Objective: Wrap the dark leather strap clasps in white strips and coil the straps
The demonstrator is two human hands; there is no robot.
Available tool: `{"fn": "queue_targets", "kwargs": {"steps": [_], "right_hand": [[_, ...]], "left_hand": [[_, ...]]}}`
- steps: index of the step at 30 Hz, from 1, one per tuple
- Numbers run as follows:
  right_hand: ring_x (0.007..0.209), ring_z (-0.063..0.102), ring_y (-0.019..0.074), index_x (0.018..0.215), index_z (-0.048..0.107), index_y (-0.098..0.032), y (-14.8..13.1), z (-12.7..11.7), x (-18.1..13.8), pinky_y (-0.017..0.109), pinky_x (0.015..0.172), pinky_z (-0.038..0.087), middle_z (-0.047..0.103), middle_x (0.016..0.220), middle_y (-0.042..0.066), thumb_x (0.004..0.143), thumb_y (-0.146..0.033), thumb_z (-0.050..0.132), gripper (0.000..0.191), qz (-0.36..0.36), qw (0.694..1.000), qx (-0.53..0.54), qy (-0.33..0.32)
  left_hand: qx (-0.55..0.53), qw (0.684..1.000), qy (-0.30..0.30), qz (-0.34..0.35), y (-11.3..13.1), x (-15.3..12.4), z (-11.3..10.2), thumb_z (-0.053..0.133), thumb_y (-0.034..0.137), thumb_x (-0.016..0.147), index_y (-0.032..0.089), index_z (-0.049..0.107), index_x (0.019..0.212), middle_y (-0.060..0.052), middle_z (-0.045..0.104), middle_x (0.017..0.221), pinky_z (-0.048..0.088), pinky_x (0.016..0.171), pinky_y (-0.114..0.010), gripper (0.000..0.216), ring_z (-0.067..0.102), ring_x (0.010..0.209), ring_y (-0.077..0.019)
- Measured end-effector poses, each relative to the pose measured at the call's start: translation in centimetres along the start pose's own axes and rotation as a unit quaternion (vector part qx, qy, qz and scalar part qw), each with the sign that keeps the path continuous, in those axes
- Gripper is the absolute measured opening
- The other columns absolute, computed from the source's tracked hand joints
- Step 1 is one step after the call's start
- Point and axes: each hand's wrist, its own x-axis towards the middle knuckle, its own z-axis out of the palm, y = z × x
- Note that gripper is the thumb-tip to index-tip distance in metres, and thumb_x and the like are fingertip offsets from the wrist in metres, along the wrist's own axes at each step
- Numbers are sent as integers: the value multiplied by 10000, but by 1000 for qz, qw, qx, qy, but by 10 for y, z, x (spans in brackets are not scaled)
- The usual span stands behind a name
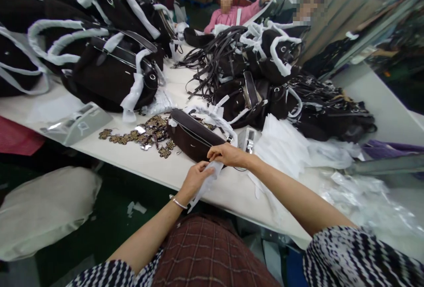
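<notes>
A small dark brown handbag (192, 136) lies on the white table (159, 174) in front of me, its handle wrapped in white tissue paper. At its near right end, a thin white tissue sheet (212, 173) hangs toward the table's edge. My left hand (196, 180) pinches this sheet between thumb and fingers. Just above it, my right hand (225, 154) is closed at the sheet's top, against the bag's lower corner; its fingertips are partly hidden. Left of the bag lies a heap of flower-shaped chain pieces (145, 136).
Large dark bags (106, 75) with wrapped handles are piled at the left. More bags and dark straps (218, 57) fill the back. White tissue sheets (281, 145) and clear plastic bags (367, 198) lie at the right. A tape dispenser (77, 123) stands near the left edge. A person in pink (228, 15) is across the table.
</notes>
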Motion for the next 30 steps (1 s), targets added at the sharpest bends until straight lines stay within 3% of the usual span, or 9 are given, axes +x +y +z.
{"fn": "queue_targets", "kwargs": {"steps": [5,7,10,12,16,18,22,26,30], "right_hand": [[944,712,163,1053,699,-182,-20,-6,-17,285,868,541,762,1008,44,761,-34,570,352,14,997,5,78],[1018,689,175,1070,707,-199,-31,-17,-39,320,954,514,751,1064,44,791,-112,625,304,12,985,26,170],[1020,686,203,1063,712,-209,-33,-30,-90,369,982,508,750,1061,53,783,-289,728,291,41,932,131,337],[949,705,217,1050,711,-195,-16,-27,-127,385,926,538,759,1013,72,746,-370,772,356,120,892,219,377],[724,702,212,857,732,-137,45,1,-173,371,759,572,756,794,100,582,-452,855,436,291,826,291,384],[685,696,207,809,718,-130,74,16,-174,367,719,573,749,761,106,576,-479,841,437,316,806,292,407],[835,705,196,914,712,-142,112,27,-147,325,773,560,762,897,84,724,-484,728,392,324,784,284,447],[813,675,179,799,691,-143,131,18,-115,307,750,535,720,768,27,818,-471,672,329,364,761,252,475],[730,643,135,815,653,-139,136,15,-93,324,742,537,682,783,5,887,-418,656,288,383,738,263,490]], "left_hand": [[-2,1000,12,1,4,-3,5,730,407,740,152,662,904,-12,697,750,439,546,-224,310,594,586,-142],[10,1000,13,6,5,-4,5,734,401,730,159,644,857,-6,690,722,433,536,-223,288,591,579,-145],[34,999,15,11,6,-3,3,727,406,727,164,634,830,0,685,702,422,529,-219,278,590,577,-146],[51,998,14,17,7,-2,2,708,413,748,166,632,827,4,683,701,418,531,-217,271,586,574,-142],[80,996,12,23,9,-2,1,691,425,767,161,640,831,1,684,713,422,538,-217,277,599,601,-150],[83,996,18,20,10,-3,2,692,427,766,158,655,859,2,686,717,430,541,-219,286,603,609,-152],[77,997,24,0,9,-6,6,694,424,768,159,668,925,5,697,722,440,534,-215,309,600,589,-142],[73,997,27,-11,9,-6,8,695,440,771,158,670,948,2,704,716,444,524,-215,334,597,569,-140],[68,997,32,-13,9,-7,9,689,433,778,157,674,948,13,683,683,422,496,-203,325,572,540,-128]]}}
